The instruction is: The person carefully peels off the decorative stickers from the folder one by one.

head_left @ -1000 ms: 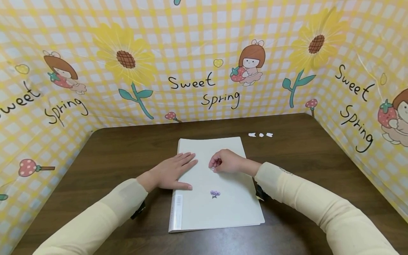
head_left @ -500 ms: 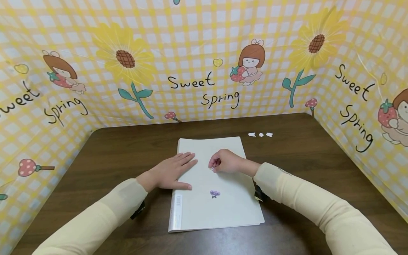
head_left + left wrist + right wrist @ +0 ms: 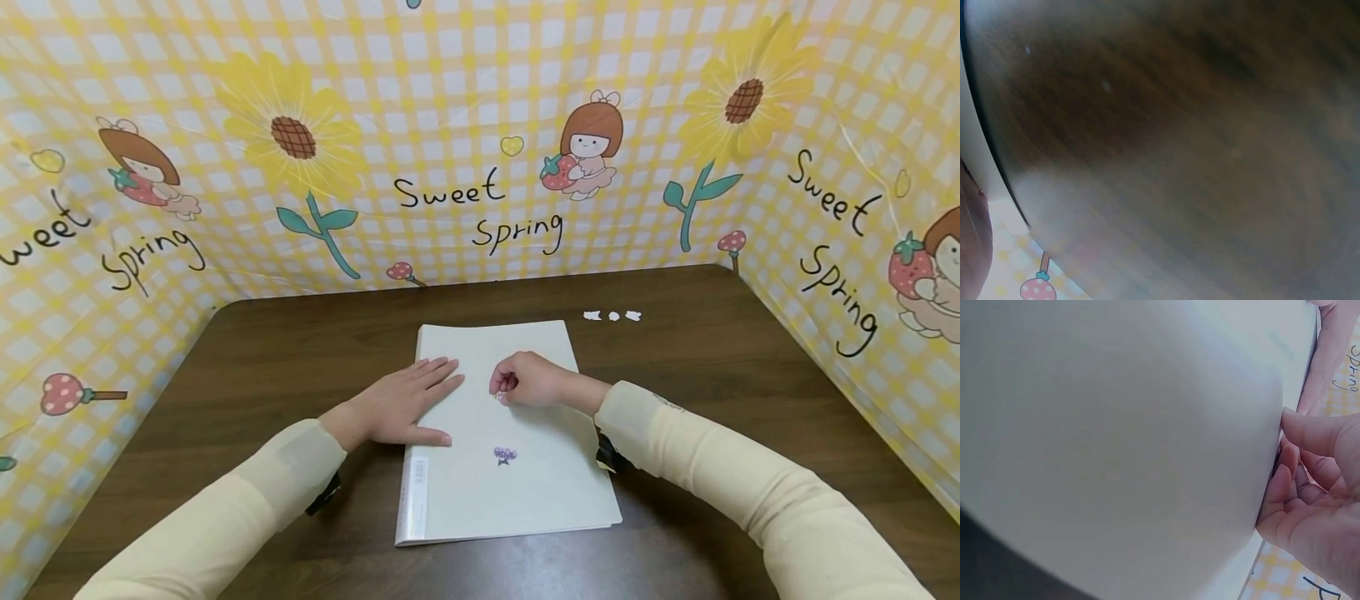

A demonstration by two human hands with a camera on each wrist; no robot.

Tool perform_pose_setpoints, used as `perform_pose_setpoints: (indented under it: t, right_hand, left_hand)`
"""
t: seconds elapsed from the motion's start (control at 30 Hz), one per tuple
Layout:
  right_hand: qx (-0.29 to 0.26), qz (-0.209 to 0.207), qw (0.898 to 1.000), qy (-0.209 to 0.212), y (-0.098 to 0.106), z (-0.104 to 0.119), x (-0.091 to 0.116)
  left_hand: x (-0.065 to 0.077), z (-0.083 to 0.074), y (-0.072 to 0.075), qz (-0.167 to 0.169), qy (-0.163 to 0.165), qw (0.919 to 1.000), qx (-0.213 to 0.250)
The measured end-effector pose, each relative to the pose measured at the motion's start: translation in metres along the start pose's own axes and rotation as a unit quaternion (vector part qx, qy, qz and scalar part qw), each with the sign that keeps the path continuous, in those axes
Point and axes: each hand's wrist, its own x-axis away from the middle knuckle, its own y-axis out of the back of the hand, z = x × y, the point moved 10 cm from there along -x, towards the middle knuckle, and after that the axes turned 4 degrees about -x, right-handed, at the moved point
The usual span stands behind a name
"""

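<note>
A white folder (image 3: 525,492) lies on the dark wooden table, its spine at the left. My left hand (image 3: 401,408) rests flat on its left side, fingers spread. My right hand (image 3: 528,381) is over the folder's middle, fingers curled, thumb and fingertips holding a small pale sticker (image 3: 498,397) against the cover. Most of that sticker is hidden by the fingers. Nearer the front of the cover sits a small purple flower-like sticker (image 3: 505,455). In the right wrist view the thumb (image 3: 1307,432) and curled fingers meet the white cover.
Several small white pieces (image 3: 613,316) lie in a row on the table (image 3: 315,333), beyond the folder's far right corner. A yellow checked cloth (image 3: 450,100) with printed flowers walls in the back and both sides. A barcode label (image 3: 420,479) is on the folder near its spine.
Both hands stay in place, the right still at the pale sticker. The whole view shifts very slightly.
</note>
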Motion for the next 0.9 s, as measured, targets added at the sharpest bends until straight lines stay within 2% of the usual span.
perform_pose_setpoints:
  t: [0.43,0.9]
  right_hand:
    - [0.005,0.003,1.000,-0.006,-0.0014,-0.0015,-0.0002]
    - [0.013,-0.006,1.000,0.011,0.0048,-0.0032,0.0024]
  left_hand:
    - [0.0003,0.0008,0.0001,0.002,0.001,1.0000,0.002]
    - [-0.0001,0.0017,-0.0023,0.005,0.009,0.9999,0.009]
